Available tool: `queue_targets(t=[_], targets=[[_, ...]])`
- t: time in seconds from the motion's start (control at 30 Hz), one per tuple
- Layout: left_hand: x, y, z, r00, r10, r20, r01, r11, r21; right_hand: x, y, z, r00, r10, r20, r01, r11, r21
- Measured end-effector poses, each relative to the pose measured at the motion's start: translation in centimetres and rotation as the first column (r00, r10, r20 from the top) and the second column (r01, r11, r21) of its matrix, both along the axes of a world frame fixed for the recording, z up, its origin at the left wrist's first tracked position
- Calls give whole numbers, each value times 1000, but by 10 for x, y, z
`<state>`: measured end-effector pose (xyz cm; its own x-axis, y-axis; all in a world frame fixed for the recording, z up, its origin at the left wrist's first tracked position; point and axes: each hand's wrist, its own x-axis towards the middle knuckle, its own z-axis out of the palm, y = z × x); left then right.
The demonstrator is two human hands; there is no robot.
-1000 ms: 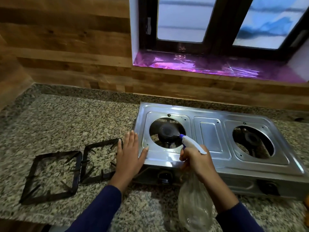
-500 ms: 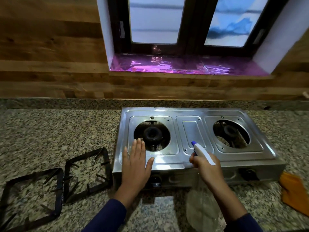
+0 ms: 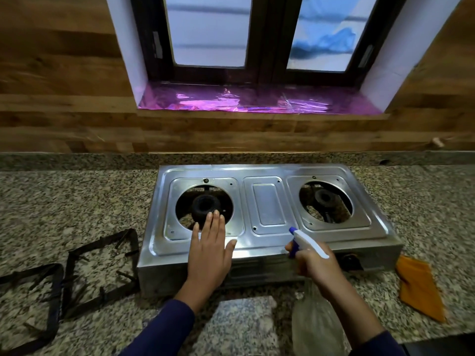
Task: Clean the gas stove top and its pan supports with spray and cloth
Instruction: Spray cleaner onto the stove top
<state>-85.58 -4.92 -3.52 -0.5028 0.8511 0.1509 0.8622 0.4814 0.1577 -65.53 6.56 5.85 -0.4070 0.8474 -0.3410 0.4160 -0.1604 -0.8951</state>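
Gripping the clear, perhaps empty spray bottle [image 3: 316, 327] is the right hand [image 3: 317, 265]; left hand [image 3: 209, 253] lies flat on the stove [image 3: 270, 209]

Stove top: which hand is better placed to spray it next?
Right, probably. The right hand already grips the spray bottle, with its nozzle aimed at the middle of the stove top. The left hand lies flat on the stove top, holding nothing.

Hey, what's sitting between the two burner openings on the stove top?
Head view: only a rectangular steel panel lies between the left burner opening and the right burner opening; nothing rests on it.
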Motion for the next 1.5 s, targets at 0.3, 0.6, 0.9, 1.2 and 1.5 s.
queue_targets(t=[0.3,0.6,0.9,1.2,1.5], targets=[[10,2,1,996,85,30,-86,996,28,22,-3,-6,955,291,51,-291,957,-21],[23,9,-2,990,137,37,-138,990,32,31,2,-14,903,426,56,-424,905,-32],[62,49,6,998,26,63,-27,999,25,76,39,-19,966,243,85,-248,967,59],[86,95,4,992,-80,102,83,996,-23,109,71,-12,997,53,58,-56,998,41],[87,95,0,986,-82,142,80,997,22,92,75,-2,997,75,-15,-74,997,20]])
